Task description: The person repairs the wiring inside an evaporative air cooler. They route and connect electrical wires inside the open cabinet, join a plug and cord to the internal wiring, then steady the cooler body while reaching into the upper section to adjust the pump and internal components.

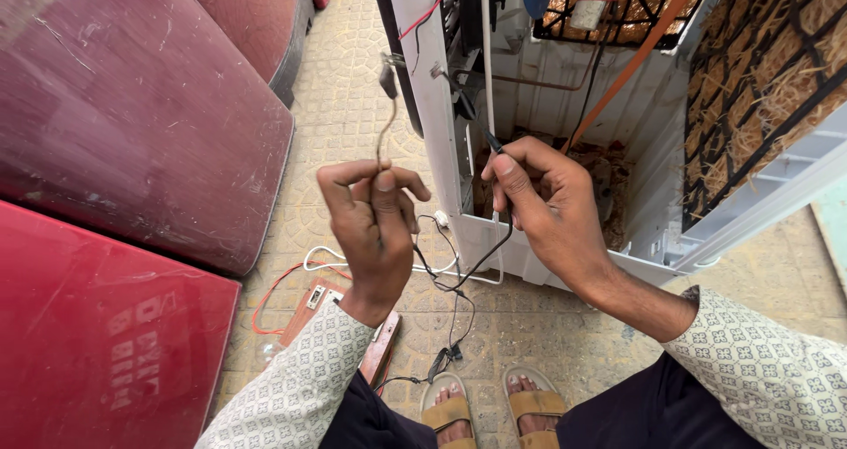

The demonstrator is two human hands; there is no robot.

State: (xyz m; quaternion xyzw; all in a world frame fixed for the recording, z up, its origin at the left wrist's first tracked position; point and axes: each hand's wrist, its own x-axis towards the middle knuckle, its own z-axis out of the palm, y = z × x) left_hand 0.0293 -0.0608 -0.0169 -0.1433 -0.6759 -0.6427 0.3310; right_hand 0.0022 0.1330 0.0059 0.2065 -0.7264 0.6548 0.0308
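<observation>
Pinching thin wires (386, 131), both hands (375, 228) (beside white cooler (441, 123)).

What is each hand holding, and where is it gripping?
The left hand pinches a thin wire at its lower end. The right hand grips a black wire just below its tip.

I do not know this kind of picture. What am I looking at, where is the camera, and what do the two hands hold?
The camera sits on a person's head and looks down, so you see their own arms and sandalled feet. The left hand pinches a thin wire that rises to a small clip. The right hand holds a black probe with a black cable against the open white cabinet. On the paved floor lie a wooden board and loose wires. Dark red panels stand left.
</observation>
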